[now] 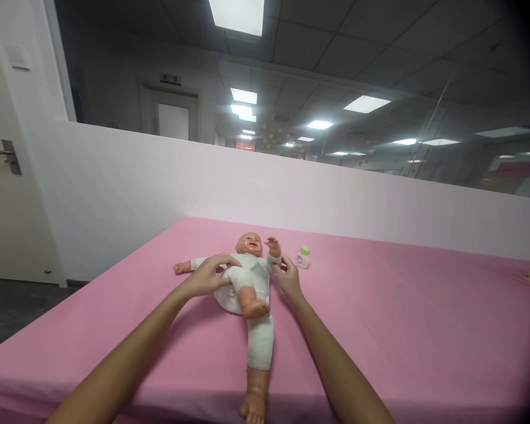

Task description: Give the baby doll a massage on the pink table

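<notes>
At lower centre, the left hand (208, 275) clasps a doll (254, 272) by the hip (235, 278); the right hand (288, 279) pinches its sleeve (272, 259), probably steadying it.

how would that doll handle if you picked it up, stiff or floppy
The doll probably has a firm, slippery head, as it looks smooth and glossy. Its white clothing may give more grip. Its splayed limbs might swing.

Arms (128, 347) reaching forward, fingers (223, 259) curved.
</notes>
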`<state>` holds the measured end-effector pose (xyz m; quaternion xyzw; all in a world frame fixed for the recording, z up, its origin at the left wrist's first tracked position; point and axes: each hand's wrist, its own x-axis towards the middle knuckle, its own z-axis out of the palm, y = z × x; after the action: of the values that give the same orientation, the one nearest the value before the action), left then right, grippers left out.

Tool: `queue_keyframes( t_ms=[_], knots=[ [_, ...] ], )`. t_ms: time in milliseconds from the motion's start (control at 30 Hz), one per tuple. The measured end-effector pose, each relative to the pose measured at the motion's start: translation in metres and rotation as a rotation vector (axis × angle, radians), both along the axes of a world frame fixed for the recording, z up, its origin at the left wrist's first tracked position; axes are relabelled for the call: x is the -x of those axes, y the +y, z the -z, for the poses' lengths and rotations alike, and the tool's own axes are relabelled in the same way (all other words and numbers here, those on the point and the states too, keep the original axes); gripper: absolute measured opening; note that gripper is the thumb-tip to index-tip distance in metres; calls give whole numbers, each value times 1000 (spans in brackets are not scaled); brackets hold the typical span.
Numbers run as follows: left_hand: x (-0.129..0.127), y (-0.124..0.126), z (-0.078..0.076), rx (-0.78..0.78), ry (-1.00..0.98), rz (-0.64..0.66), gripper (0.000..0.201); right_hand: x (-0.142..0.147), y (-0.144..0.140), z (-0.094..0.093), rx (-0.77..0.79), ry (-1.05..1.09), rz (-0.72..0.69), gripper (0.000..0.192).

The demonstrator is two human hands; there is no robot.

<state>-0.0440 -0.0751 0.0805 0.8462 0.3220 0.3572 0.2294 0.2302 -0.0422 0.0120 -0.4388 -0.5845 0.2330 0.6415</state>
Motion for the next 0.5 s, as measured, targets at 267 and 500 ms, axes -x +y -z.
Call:
queue_keyframes(
  t_ms=[267, 500],
  knots=[
    [-4, 0, 2, 43, -48, -77, 30, -6, 5, 6, -59, -50, 14, 20],
    [-12, 1, 10, -7, -107, -158, 30, -5, 3, 7, -125, -200, -17, 14]
  ],
)
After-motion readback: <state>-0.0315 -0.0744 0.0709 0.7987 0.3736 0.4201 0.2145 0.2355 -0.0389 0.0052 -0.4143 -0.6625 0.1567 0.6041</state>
